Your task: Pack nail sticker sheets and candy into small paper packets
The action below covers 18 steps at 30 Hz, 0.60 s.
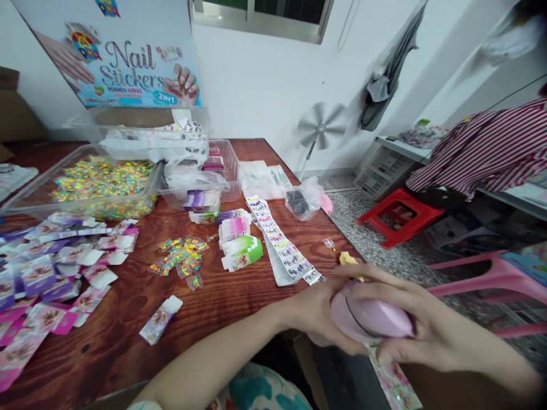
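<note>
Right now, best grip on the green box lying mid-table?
Take the green box across its long side edges, coming from above. It lies flat on the table, its long axis running left to right, with the pink boxes just behind, so the front and top approach looks least crowded.

The rounded object [371,318] between the hands is pale pink with a dark curved line. The tabletop [128,319] is reddish-brown with wood grain. The cards [51,267] near its left edge are purple, pink and white. The confetti in the clear tray [102,185] is yellow, green and orange. The stool [399,216] on the floor is red, and the shirt [482,151] above it has red and white stripes.
</note>
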Each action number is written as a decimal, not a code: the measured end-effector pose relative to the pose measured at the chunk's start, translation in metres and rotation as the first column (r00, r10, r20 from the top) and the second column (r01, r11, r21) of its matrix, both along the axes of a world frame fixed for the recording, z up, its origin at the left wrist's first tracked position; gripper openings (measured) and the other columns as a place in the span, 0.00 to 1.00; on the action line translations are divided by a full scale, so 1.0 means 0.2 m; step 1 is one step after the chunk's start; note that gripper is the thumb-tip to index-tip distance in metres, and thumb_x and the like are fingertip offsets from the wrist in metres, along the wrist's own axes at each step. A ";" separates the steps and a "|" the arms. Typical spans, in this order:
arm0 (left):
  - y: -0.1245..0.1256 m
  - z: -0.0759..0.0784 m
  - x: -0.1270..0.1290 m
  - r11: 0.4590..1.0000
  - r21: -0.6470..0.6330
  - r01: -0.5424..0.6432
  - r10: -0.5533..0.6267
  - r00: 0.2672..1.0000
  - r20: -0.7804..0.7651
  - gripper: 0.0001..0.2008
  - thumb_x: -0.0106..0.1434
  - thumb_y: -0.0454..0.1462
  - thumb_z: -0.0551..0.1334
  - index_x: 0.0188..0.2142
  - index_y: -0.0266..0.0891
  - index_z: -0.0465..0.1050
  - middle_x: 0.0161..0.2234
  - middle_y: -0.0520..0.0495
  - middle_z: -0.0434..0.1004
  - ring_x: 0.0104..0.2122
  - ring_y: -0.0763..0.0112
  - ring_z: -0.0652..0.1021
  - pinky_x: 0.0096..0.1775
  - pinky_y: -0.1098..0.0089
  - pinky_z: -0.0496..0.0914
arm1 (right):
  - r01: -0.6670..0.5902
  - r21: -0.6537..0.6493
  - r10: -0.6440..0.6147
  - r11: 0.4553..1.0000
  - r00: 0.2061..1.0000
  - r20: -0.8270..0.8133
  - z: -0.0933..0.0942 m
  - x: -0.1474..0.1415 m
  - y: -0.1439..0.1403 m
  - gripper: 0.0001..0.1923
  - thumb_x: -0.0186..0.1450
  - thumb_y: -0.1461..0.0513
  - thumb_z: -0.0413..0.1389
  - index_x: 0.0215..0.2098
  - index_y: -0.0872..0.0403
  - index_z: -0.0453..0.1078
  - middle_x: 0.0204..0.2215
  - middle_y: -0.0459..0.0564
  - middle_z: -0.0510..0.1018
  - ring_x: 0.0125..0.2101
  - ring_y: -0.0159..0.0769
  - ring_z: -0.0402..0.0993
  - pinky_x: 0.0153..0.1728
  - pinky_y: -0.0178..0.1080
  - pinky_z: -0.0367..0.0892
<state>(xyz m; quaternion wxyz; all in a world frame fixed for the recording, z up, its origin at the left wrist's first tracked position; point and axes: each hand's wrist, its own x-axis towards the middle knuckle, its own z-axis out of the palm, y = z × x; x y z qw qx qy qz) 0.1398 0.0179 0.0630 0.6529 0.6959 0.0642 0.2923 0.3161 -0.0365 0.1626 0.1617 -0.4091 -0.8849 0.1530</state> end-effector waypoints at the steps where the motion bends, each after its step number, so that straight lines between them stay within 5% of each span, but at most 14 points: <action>1: 0.01 0.02 -0.02 0.999 -0.005 0.053 -0.053 0.997 0.052 0.43 0.43 0.38 0.74 0.58 0.42 0.62 0.52 0.45 0.72 0.52 0.56 0.73 0.53 0.60 0.69 | -0.038 -0.003 0.037 0.999 0.997 -0.064 0.00 0.00 0.00 0.26 0.56 0.48 0.64 0.50 0.47 0.70 0.51 0.56 0.74 0.48 0.47 0.75 0.45 0.42 0.73; 3: -0.01 0.03 -0.02 0.998 -0.024 0.058 -0.056 0.996 0.074 0.42 0.43 0.37 0.74 0.58 0.41 0.62 0.52 0.45 0.71 0.52 0.56 0.73 0.52 0.61 0.69 | -0.010 0.038 0.016 0.999 0.987 -0.162 -0.02 -0.02 0.01 0.17 0.59 0.55 0.63 0.45 0.47 0.70 0.46 0.53 0.76 0.44 0.44 0.77 0.42 0.40 0.74; 6: -0.05 0.00 0.02 0.988 -0.053 -0.143 0.139 0.987 -0.075 0.37 0.45 0.38 0.73 0.55 0.40 0.65 0.47 0.45 0.75 0.44 0.58 0.77 0.45 0.61 0.73 | 0.221 0.159 -0.182 0.962 0.956 -0.232 -0.10 -0.11 0.01 0.10 0.61 0.59 0.59 0.41 0.49 0.68 0.40 0.53 0.77 0.40 0.45 0.77 0.40 0.42 0.73; 9: -0.09 -0.06 0.09 0.881 0.054 -0.470 0.472 0.860 -0.193 0.36 0.42 0.38 0.74 0.51 0.39 0.67 0.45 0.44 0.76 0.42 0.55 0.77 0.46 0.57 0.73 | 0.518 0.267 -0.458 0.813 0.851 -0.258 -0.18 -0.19 0.01 0.09 0.64 0.57 0.57 0.41 0.50 0.67 0.37 0.53 0.77 0.38 0.45 0.76 0.38 0.44 0.72; 11: -0.08 -0.08 0.11 0.801 0.134 -0.583 0.599 0.779 -0.186 0.35 0.40 0.38 0.74 0.49 0.39 0.68 0.46 0.42 0.76 0.44 0.52 0.76 0.49 0.54 0.71 | 0.609 0.307 -0.556 0.732 0.793 -0.248 -0.19 -0.21 0.02 0.10 0.65 0.55 0.55 0.41 0.51 0.67 0.37 0.54 0.76 0.37 0.45 0.76 0.38 0.44 0.72; 13: -0.05 -0.08 0.09 0.813 0.154 -0.562 0.582 0.796 -0.168 0.36 0.40 0.39 0.74 0.50 0.40 0.68 0.47 0.42 0.76 0.46 0.53 0.76 0.50 0.55 0.71 | 0.556 0.299 -0.521 0.776 0.831 -0.195 -0.17 -0.19 0.03 0.12 0.64 0.54 0.56 0.42 0.51 0.68 0.39 0.55 0.76 0.39 0.46 0.76 0.38 0.45 0.72; 16: 0.01 -0.04 0.03 0.940 0.095 -0.326 0.339 0.925 -0.173 0.40 0.40 0.41 0.74 0.55 0.42 0.66 0.47 0.46 0.77 0.45 0.57 0.77 0.47 0.58 0.73 | 0.270 0.188 -0.247 0.944 0.959 -0.140 -0.11 -0.11 0.05 0.18 0.59 0.51 0.61 0.44 0.49 0.70 0.47 0.56 0.74 0.46 0.50 0.74 0.42 0.45 0.73; 18: 0.03 -0.01 0.01 0.978 0.060 -0.200 0.208 0.962 -0.179 0.42 0.41 0.42 0.74 0.56 0.43 0.65 0.46 0.48 0.78 0.43 0.59 0.78 0.45 0.61 0.74 | 0.138 0.149 -0.106 0.979 0.973 -0.203 -0.09 -0.06 0.06 0.16 0.60 0.54 0.62 0.44 0.48 0.70 0.46 0.54 0.75 0.46 0.48 0.75 0.41 0.43 0.74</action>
